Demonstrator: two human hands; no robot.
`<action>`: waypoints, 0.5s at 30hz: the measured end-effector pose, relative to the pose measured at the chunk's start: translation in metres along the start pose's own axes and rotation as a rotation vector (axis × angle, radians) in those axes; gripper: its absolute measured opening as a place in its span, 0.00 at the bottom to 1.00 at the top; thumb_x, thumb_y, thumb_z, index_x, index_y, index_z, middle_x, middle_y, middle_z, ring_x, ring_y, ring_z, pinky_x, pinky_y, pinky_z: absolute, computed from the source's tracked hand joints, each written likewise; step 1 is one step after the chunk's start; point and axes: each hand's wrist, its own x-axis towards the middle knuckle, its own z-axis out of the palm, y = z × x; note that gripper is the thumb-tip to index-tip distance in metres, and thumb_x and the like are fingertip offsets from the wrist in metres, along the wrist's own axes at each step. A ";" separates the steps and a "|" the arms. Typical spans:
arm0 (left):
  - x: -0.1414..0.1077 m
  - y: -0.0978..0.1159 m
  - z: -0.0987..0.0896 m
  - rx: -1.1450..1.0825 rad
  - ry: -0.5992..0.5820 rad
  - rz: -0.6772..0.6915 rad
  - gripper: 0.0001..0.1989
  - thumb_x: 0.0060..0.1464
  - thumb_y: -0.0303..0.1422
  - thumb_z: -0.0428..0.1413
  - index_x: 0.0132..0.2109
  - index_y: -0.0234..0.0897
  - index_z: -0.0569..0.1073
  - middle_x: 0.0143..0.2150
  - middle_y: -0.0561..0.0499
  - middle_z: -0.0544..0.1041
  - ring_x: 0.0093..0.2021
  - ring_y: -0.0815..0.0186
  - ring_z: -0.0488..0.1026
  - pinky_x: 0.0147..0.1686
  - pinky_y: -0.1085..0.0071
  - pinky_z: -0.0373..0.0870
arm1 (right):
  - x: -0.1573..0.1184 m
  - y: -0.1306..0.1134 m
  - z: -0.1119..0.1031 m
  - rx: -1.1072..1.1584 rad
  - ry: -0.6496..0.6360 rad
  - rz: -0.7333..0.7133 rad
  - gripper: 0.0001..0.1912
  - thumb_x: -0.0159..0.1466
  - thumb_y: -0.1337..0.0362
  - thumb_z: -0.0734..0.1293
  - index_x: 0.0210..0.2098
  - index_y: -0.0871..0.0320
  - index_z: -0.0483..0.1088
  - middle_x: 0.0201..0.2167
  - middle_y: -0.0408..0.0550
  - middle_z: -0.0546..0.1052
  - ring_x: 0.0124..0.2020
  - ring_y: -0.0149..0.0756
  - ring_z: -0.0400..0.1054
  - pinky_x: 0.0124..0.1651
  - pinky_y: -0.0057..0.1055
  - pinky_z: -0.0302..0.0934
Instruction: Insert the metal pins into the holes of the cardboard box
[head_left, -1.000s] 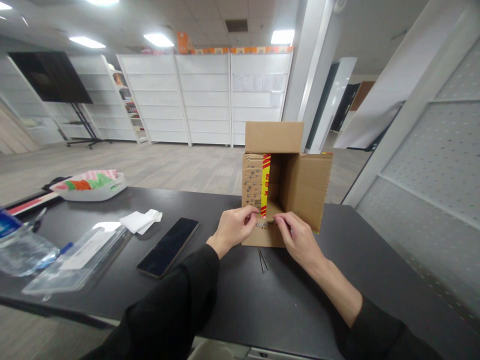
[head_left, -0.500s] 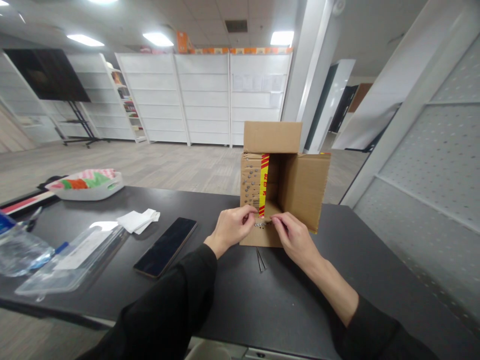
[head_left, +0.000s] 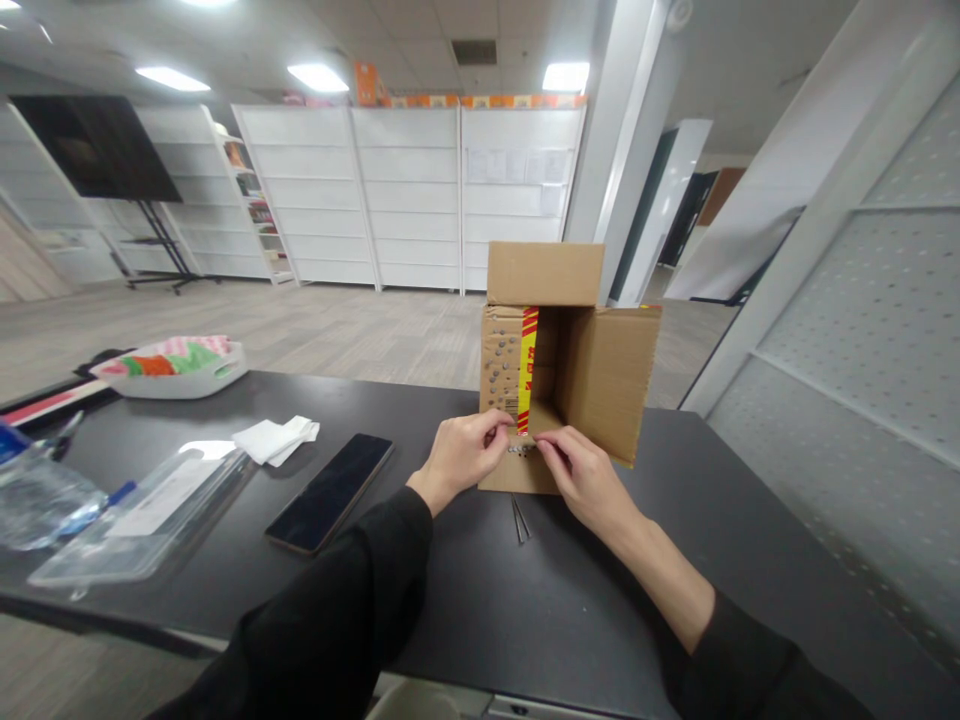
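Observation:
An open cardboard box point(head_left: 600, 370) stands on its side, its opening toward me. Several round grey nail heads point(head_left: 496, 365) dot its left flap, beside a yellow and red tape strip point(head_left: 527, 368). A short row of metal heads point(head_left: 517, 449) and small dark holes crosses the lower flap point(head_left: 517, 477). My left hand point(head_left: 466, 447) is closed in a pinch at the left flap's bottom edge; what it holds is hidden. My right hand point(head_left: 589, 475) pinches just above the row; anything between its fingertips is too small to name. Two long nails point(head_left: 520, 520) lie in front of the box.
On the black table point(head_left: 495, 610) to the left lie a phone point(head_left: 330, 493), folded tissues point(head_left: 276, 440), a clear plastic case point(head_left: 142, 520) and a plastic bottle point(head_left: 45, 505). A white basket point(head_left: 180, 380) with coloured cloth stands farther back. A dotted panel point(head_left: 862, 400) rises at the right.
My right hand has moved slightly left, bringing its fingertips closer to the tape's lower end. My left hand keeps its place at the flap.

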 end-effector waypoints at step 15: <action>0.000 -0.001 0.001 -0.008 -0.002 0.008 0.10 0.58 0.29 0.53 0.40 0.39 0.79 0.28 0.54 0.80 0.23 0.72 0.71 0.26 0.76 0.62 | 0.000 0.007 0.006 -0.054 0.004 0.012 0.10 0.70 0.61 0.60 0.41 0.56 0.72 0.35 0.50 0.76 0.38 0.40 0.72 0.41 0.36 0.65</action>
